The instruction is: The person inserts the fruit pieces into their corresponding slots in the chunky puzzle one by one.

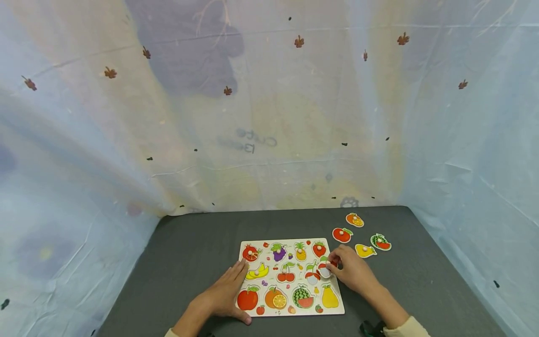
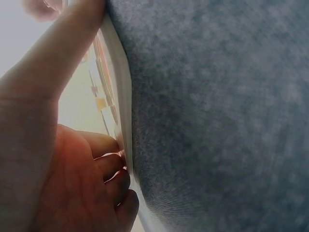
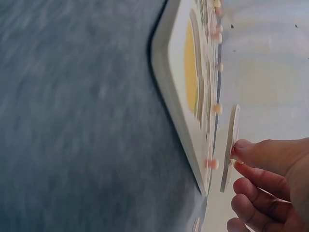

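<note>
A white fruit puzzle board (image 1: 290,283) lies on the dark table. My left hand (image 1: 227,288) rests against its left side, fingers along the left edge and thumb by the front corner; the fingers (image 2: 108,166) touch the board's rim in the left wrist view. Thumb and index finger of my right hand (image 1: 351,269) pinch a lychee puzzle piece (image 1: 323,268) over the board's right part. In the right wrist view the lychee piece (image 3: 231,145) is edge-on, apart from the board (image 3: 166,53). A matching lychee picture (image 1: 312,275) shows beside it.
Loose pieces lie beyond and right of the board: an orange (image 1: 354,219), an apple (image 1: 342,235), a pear (image 1: 364,251) and a watermelon (image 1: 381,242). Knobbed pieces such as the grapes (image 1: 279,252) and bananas (image 1: 257,272) sit in the board. A patterned curtain (image 1: 269,117) surrounds the table.
</note>
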`<state>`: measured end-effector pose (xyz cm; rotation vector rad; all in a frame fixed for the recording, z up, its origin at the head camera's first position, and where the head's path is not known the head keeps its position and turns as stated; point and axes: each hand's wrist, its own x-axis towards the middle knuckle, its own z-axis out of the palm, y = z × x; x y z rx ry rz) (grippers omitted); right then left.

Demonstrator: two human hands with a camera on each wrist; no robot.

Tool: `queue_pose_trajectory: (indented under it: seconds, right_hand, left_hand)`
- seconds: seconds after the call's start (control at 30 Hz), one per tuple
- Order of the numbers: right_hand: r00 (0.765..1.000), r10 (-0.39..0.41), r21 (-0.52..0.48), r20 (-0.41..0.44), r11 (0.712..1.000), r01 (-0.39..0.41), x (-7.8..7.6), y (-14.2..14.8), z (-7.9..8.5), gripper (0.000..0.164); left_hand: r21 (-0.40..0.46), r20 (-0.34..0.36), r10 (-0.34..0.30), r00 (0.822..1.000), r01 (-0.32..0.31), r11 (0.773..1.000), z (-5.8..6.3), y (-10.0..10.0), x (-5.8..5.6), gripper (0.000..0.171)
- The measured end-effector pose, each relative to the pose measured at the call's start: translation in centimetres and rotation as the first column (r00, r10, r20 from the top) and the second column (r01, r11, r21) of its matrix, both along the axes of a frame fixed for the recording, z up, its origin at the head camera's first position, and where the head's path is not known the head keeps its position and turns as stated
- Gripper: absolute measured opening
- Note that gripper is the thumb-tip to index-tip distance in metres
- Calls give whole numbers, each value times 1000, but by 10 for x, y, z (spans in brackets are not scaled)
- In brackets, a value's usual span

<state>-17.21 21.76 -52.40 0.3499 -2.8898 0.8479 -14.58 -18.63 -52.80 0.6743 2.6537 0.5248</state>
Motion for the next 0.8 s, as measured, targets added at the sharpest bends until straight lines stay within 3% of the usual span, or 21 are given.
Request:
queue_pose_trajectory:
  seconds: [0.37, 0.8]
  right_hand:
    - [997, 66, 11, -40, 998, -65, 1, -19, -2, 23]
    - [995, 102, 55, -21, 993, -101, 1, -33, 1, 22]
  left_hand:
    - [10, -6, -7, 1000, 7, 1000, 2, 1, 1, 143]
    - [-3, 9, 4, 1000, -4, 1000, 2, 1, 1, 144]
